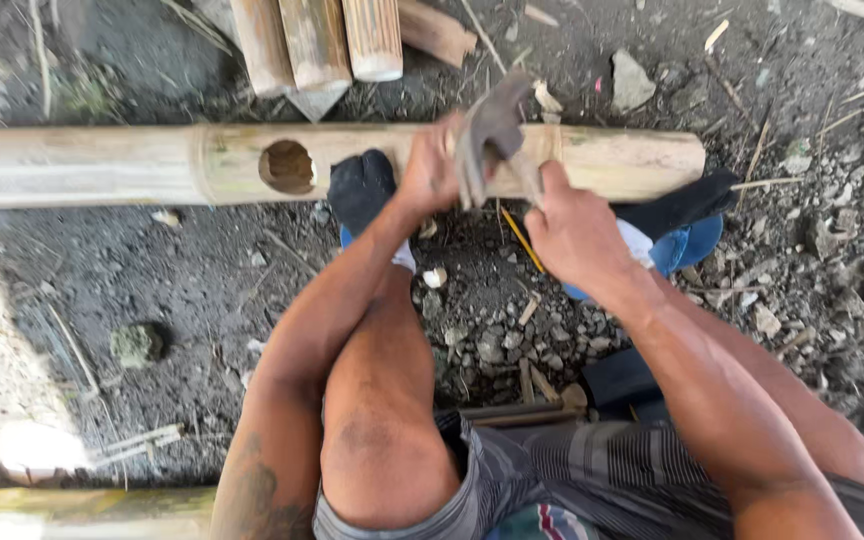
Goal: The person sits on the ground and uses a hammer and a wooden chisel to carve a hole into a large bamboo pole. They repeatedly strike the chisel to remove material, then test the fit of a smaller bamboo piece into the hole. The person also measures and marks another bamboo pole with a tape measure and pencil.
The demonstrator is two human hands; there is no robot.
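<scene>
The left hand (430, 170) reaches forward from a nearly straight arm that runs over the left knee, and its fingers are closed against the top of the bamboo pole (612, 160), just right of the round hole (287, 166); what exactly it pinches is hidden by the tool in front. The right hand (577, 230) comes in from the right with the wrist bent slightly upward, fist closed around the handle of a hammer-like tool (492, 135), whose grey metal head is motion-blurred and stands above the pole between the two hands.

The bamboo pole is pale yellow-tan with greenish patches near the hole, smooth, with a node ring left of the hole. Its long axis lies left to right across the view, its cut end pointing right and the other end running out of the left edge. It rests on dark gravelly ground (152, 280) strewn with chips, and both feet in dark socks (360, 188) and blue sandals (692, 245) press against its near side. Beyond it three shorter bamboo pieces (317, 40) lie side by side, pointing away.
</scene>
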